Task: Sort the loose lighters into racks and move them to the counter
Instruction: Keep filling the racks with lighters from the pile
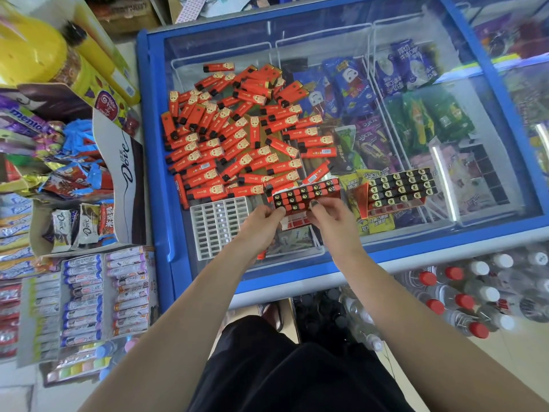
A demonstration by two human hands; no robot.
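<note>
Red loose lighters (pixel 237 138) lie heaped on the glass freezer lid (pixel 341 40). My left hand (pixel 261 221) and right hand (pixel 329 215) each grip an end of a half-filled rack (pixel 306 194) (an empty white rack (pixel 219 224) sits just left, a fuller rack (pixel 399 188) right).

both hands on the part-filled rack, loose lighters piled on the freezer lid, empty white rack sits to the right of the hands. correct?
One thing is off: the empty white rack lies to the left of the hands, not the right, as the head view shows. To the right stands a fuller rack. The rest holds: left hand and right hand both hold the part-filled rack, and the loose lighters are piled on the freezer lid.
</note>
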